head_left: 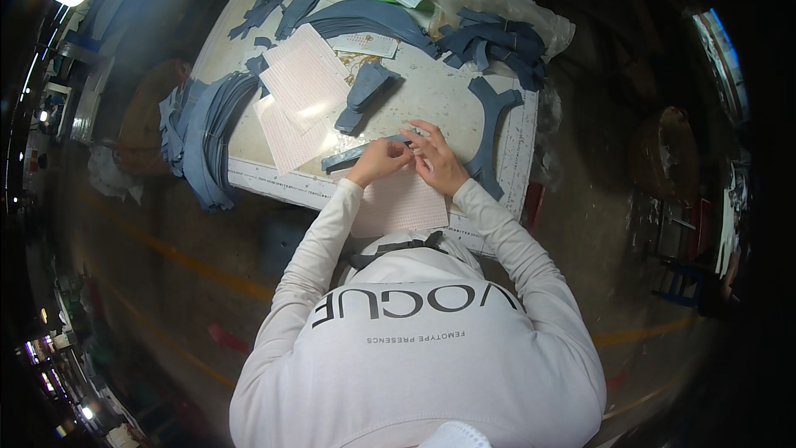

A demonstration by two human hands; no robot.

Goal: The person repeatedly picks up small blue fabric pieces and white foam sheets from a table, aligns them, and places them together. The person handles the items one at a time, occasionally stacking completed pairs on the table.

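Observation:
My left hand [380,160] and my right hand [438,161] meet over the near part of the white table. Both have thumb and forefinger pinched together, almost touching each other; what lies between the fingertips is too small to make out. Under them a pale pink sheet of small printed labels [402,205] reaches toward the table's near edge. A narrow stack of blue-grey fabric strips [345,158] lies just beyond my left hand, partly hidden by it, and its other end shows by my right fingers. Farther off sits a folded bundle of blue-grey cut pieces [367,93].
More label sheets [303,83] overlap left of centre. A thick pile of blue-grey cut fabric [213,129] hangs over the table's left edge. Curved fabric pieces [365,18] and a tied bundle [499,43] lie at the back. A forked fabric piece [491,137] lies at right.

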